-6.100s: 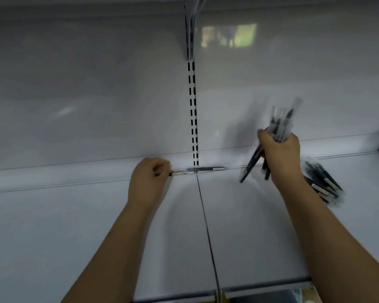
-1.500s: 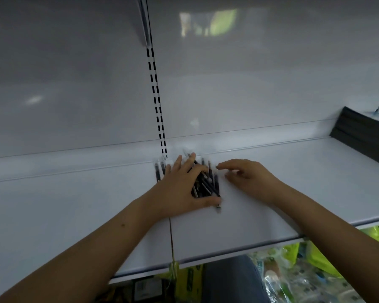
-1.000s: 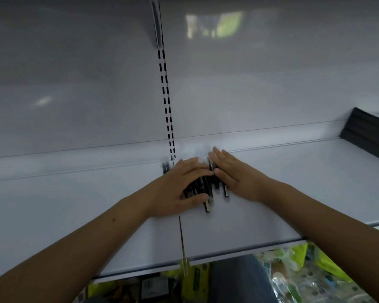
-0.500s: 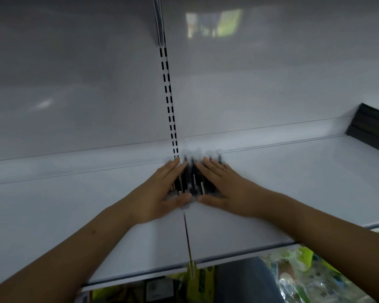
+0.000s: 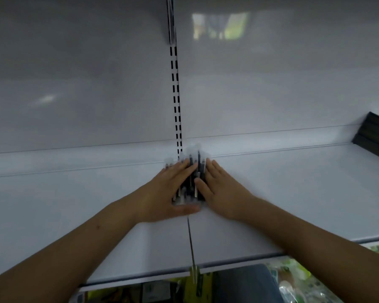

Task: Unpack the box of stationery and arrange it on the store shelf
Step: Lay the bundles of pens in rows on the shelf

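- At the shelf's point(image 5: 293, 182) back edge, the pens point(image 5: 192, 180) lie bunched between both hands.
- Left hand point(image 5: 164, 193): fingers point(image 5: 179, 169) straight and together, flat against the bunch's left side, thumb across its near end.
- Right hand point(image 5: 221, 191): fingers point(image 5: 212, 167) straight, pressing the bunch's right side.

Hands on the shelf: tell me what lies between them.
A bunch of pens lies between the left hand and right hand on the shelf, in the head view.
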